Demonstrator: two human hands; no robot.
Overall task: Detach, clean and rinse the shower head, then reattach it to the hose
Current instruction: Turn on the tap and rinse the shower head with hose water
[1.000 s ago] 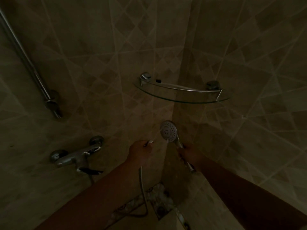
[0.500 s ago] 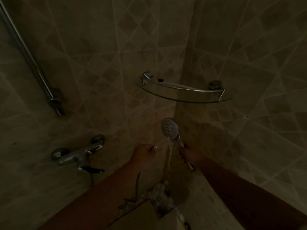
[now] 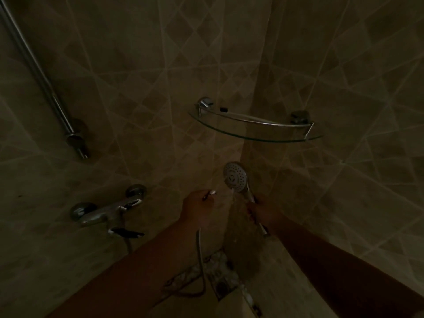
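The round chrome shower head (image 3: pixel 235 177) points its spray face towards me, detached from the hose. My right hand (image 3: pixel 263 211) grips its handle, whose end sticks out below the hand. My left hand (image 3: pixel 197 208) grips the metal end of the hose (image 3: pixel 200 260), and the hose tip shows beside my fingers. A thin stream of water runs from the hose tip towards the lower edge of the shower head and down the tiled corner. The hose hangs down and loops over the floor.
A glass corner shelf (image 3: pixel 254 131) with a chrome rail hangs above the hands. The mixer tap (image 3: pixel 107 211) sits on the left wall, with a chrome riser bar (image 3: pixel 41 74) above it. A floor drain (image 3: pixel 221 286) lies below.
Water started to flow past the shower head between the first frame and now. Both hands have stayed nearly in place, and the view has shifted slightly.
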